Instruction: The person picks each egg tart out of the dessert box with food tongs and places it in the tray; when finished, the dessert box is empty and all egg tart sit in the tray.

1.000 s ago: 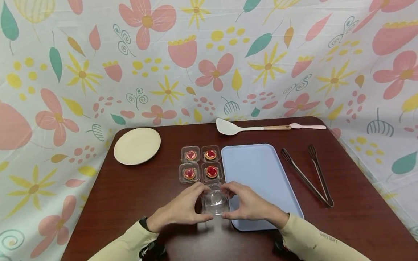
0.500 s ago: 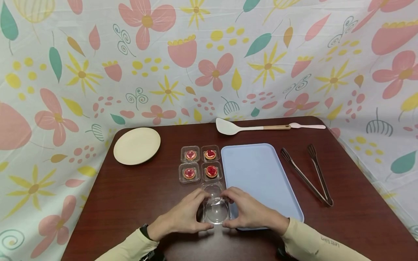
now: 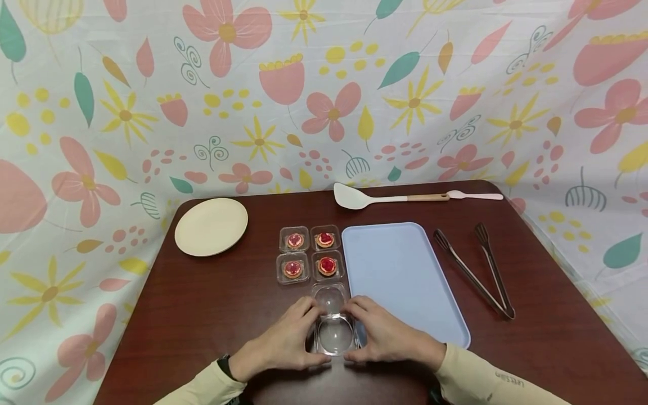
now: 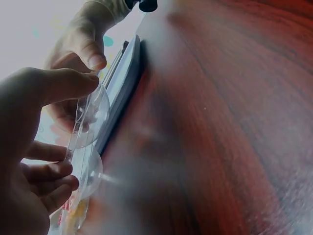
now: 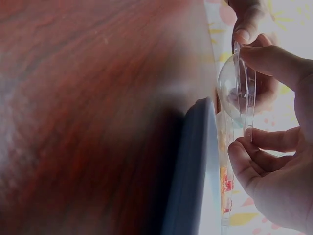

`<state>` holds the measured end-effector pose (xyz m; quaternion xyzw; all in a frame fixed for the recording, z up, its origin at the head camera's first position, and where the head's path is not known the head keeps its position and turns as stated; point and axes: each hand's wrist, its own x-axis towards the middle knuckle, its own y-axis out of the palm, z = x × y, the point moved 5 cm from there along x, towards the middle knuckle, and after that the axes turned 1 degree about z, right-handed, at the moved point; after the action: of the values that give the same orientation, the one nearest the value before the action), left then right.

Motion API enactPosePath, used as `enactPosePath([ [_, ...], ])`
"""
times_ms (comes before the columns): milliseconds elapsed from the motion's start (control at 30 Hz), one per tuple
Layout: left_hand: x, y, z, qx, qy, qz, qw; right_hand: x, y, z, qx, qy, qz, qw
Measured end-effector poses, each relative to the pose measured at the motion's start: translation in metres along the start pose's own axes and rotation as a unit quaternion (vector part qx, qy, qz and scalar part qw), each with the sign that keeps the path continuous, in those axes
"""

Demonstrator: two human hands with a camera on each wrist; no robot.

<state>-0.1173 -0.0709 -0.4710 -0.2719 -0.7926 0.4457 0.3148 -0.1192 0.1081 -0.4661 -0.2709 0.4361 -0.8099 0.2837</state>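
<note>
Lid, clear and domed, sits midway between the hands, neither nearer; squarish, so no long axis. Left hand pinches its left side, right hand its right, thumbs on the near edge. Bulge points down at the table. Second dome just beyond; can't tell if joined. Nearest tart straight past that, tray just right.

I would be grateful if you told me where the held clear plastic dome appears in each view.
Head: the held dome is below centre.
Left wrist: the held dome is left of centre.
Right wrist: the held dome is right of centre, slightly high.
Shared landmark: the blue tray.
</note>
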Motion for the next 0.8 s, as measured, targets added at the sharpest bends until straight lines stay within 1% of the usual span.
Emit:
enactPosePath([
  [133, -0.0013, 0.0015, -0.0021, 0.017, 0.001, -0.001, 0.9999, -0.0021, 0.0016, 0.0009, -0.003, -0.011, -0.008, 0.9999],
  [267, -0.0026, 0.0033, -0.0036, 0.028, 0.004, -0.005, 0.9996, -0.0033, 0.0026, 0.0012, -0.011, -0.031, -0.021, 0.9992],
  [367, -0.0035, 0.0047, -0.0041, 0.036, 0.001, -0.004, 0.9994, -0.0038, 0.0035, 0.0012, -0.021, -0.044, -0.029, 0.9984],
  [800, -0.0066, 0.0087, -0.003, 0.074, -0.007, 0.002, 0.9972, -0.0036, 0.0072, 0.0026, -0.06, -0.072, -0.037, 0.9949],
])
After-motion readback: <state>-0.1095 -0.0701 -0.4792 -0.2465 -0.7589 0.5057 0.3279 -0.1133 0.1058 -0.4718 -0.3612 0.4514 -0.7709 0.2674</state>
